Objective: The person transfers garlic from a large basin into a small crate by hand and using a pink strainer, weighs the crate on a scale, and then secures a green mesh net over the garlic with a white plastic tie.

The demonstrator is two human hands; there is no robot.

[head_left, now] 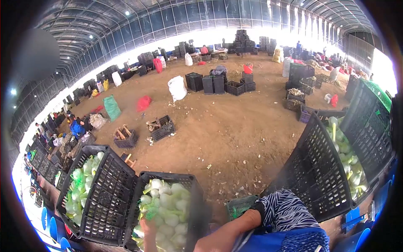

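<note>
My left hand (148, 235) is blurred at the bottom edge, over the near side of a black plastic crate (194, 185) full of pale white-green bulbs (168, 210). It is close to the bulbs and a bit of green netting (149, 208); its fingers are smeared. My right hand (212, 243) comes in low beside that crate's right side, the forearm bare below a zebra-striped sleeve (285, 208). The frame's lower edge cuts off its fingers, so any grip is hidden.
Another black crate of bulbs (113, 197) stands tilted at left. A large crate (315, 172) with more bulbs leans at right. A green crate (241, 206) sits by my forearm. Ahead, a dirt floor (235, 138) carries scraps, stacked crates (214, 84) and sacks (177, 88). People work farther off.
</note>
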